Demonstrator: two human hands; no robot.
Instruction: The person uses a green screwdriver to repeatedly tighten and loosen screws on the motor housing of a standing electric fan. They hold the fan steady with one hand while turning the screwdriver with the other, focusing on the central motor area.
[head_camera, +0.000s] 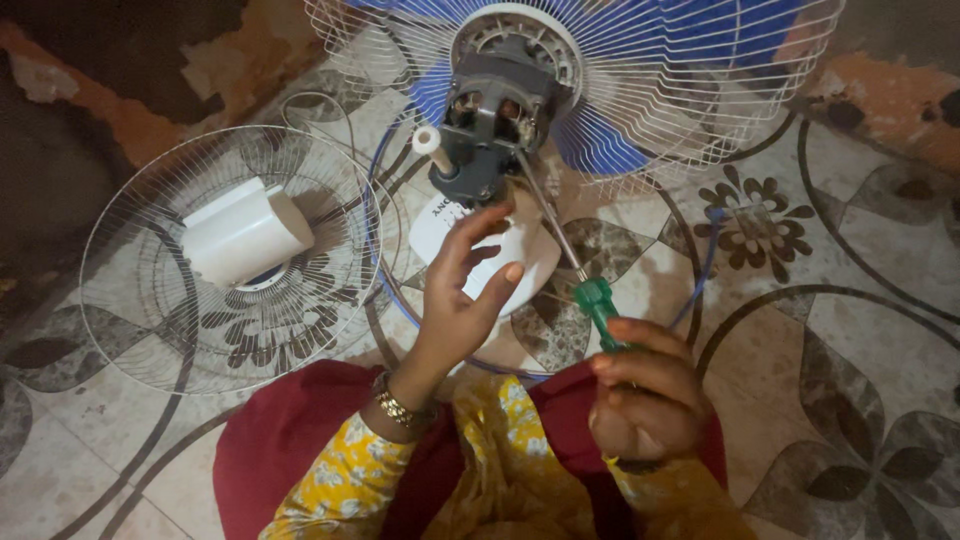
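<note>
A table fan lies with its grey motor housing (497, 115) exposed, blue blades (600, 140) behind a white wire guard (700, 90). My right hand (645, 395) grips a green-handled screwdriver (598, 305) whose metal shaft reaches up to the motor's lower right side. My left hand (462, 290) hovers open just below the motor, fingers spread, over the fan's white base (530, 265). A bracelet sits on my left wrist.
A detached white wire guard (160, 290) lies on the patterned tile floor at left, with a white plastic motor cover (245, 232) resting on it. A blue cord (705, 260) runs at right. My red and yellow clothing fills the bottom.
</note>
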